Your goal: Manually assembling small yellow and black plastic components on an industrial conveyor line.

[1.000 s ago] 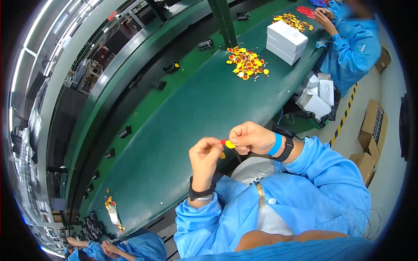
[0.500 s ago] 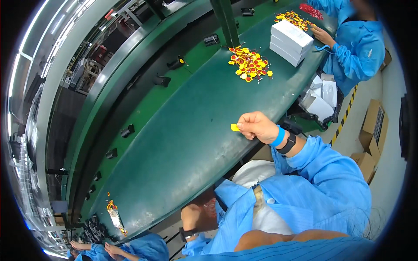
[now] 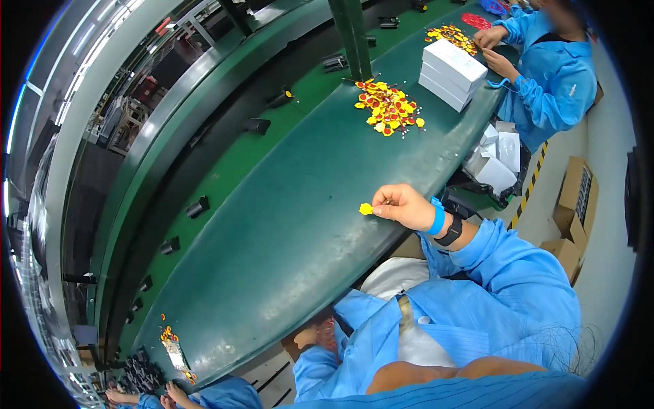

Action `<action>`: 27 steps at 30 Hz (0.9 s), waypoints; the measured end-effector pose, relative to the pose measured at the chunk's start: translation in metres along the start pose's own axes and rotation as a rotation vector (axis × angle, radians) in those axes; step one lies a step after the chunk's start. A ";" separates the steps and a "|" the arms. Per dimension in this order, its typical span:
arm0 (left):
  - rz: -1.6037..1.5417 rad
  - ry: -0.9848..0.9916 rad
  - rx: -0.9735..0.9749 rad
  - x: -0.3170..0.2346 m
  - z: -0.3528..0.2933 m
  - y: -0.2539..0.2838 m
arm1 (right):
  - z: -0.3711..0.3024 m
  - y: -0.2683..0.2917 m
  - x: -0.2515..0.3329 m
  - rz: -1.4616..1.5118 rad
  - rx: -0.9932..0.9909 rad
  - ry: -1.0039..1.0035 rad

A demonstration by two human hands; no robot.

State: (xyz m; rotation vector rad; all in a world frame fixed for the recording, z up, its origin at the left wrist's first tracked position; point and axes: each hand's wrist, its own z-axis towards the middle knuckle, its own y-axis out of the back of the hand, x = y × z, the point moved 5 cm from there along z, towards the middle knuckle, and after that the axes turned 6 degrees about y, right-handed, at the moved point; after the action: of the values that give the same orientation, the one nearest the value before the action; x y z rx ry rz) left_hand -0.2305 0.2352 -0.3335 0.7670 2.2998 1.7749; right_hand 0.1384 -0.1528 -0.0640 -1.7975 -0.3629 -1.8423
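My right hand [image 3: 405,206], with a blue band and a black watch at the wrist, is above the near part of the green table [image 3: 286,225]. Its thumb and fingers pinch a small yellow hexagonal piece [image 3: 366,208] by the edge. Below the table's near edge, my left hand [image 3: 306,337] shows only in part beside some reddish clear plastic [image 3: 327,336]; its fingers are hidden. Farther off lies a pile of yellow pieces with red discs [image 3: 388,109], dark thin bits among them.
White boxes [image 3: 452,71] are stacked right of the pile, near a green post [image 3: 351,41]. A co-worker in blue [image 3: 555,82] handles similar pieces at far right. A bin of white cartons [image 3: 494,160] stands beside the table. Black parts [image 3: 197,206] sit along the green conveyor.
My right hand has lowered slightly, still pinching the yellow piece. My left hand and forearm have shifted, and the left wrist no longer shows. The co-worker's hands have come together at the far pile.
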 end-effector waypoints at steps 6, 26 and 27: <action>-0.041 0.065 0.008 0.031 -0.025 -0.030 | 0.020 -0.017 -0.007 -0.251 -0.008 0.055; -0.391 -0.492 0.346 -0.059 -0.105 0.211 | 0.008 0.005 -0.003 -0.269 -0.083 0.211; -0.496 -0.605 0.485 -0.066 -0.114 0.220 | 0.008 0.006 -0.004 -0.248 -0.075 0.208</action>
State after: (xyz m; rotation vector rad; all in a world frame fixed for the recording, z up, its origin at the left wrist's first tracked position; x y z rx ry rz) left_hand -0.1521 0.1440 -0.1066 0.6008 2.2187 0.6651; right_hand 0.1480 -0.1526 -0.0682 -1.6480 -0.4598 -2.2186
